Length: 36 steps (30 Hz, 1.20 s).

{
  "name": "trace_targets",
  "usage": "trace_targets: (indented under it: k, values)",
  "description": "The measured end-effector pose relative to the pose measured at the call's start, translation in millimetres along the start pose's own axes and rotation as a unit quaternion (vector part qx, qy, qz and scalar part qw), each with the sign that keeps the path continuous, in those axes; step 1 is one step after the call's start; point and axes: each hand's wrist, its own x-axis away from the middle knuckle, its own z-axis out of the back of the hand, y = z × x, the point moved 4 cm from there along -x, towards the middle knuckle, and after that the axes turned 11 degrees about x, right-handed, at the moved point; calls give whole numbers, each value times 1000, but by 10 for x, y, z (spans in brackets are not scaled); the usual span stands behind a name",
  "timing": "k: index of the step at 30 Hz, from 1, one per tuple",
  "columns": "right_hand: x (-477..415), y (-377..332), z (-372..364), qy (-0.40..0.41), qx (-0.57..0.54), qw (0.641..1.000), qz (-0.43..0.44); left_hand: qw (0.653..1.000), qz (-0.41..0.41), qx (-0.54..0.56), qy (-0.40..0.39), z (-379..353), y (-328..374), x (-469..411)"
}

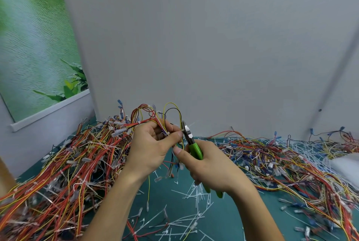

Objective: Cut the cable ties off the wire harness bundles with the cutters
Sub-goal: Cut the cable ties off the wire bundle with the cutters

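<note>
Centre of the frame: my left hand (153,149) holds a small looped wire harness bundle of thin red, yellow, white and black insulated wires (163,122) up off the surface. Its grip is closed, thumb and fingers pinching the wires just beside a thin white plastic cable tie (167,133). I judge this hold keeps the tie exposed and steady for the blades.

Just to the right, my right hand (211,165) has its grip wrapped round the smooth green-handled metal cutters (191,143). Their short pointed steel nose angles up and left, close to the tie. Blur stops me telling whether the blades are parted or touching it.

The bundle is raised before a plain pale grey wall (194,46), probably so the fine tie stands out.

Lower left, a deep tangled heap of mostly red and orange harnesses (64,163) with clear plastic connectors lies on the teal matte surface (171,198). Right of centre spreads a flatter, looser tangle with more blue and white wires (281,159). Between them, under my wrists, lie stiff white cut tie pieces (194,194). A glossy green leaf-print poster (29,46) fills the upper left.
</note>
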Motion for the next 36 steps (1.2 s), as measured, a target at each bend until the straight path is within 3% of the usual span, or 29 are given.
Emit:
trace_targets:
  k: [9,15,19,24,32,36]
  values:
    - [7,6,18,28,22,999,-16,1000,0,-12,-8,-7,5,0]
    - [-4,13,-25,-10,-35,999,-12,1000,3,-22,-18,-6,22,0]
    - [-12,45,-29,-37,5,999,-19,999,16,-41,-28,-3,-11,4]
    - [-27,76,-19,-2,31,999,-42,999,27,-40,-19,-20,-26,-1]
    - [-27,62,-55,-23,-51,997,-59,1000,5,-20,1,-2,11,0]
    - [-10,24,-55,-32,-34,998,-42,1000,0,-25,13,48,37,-12]
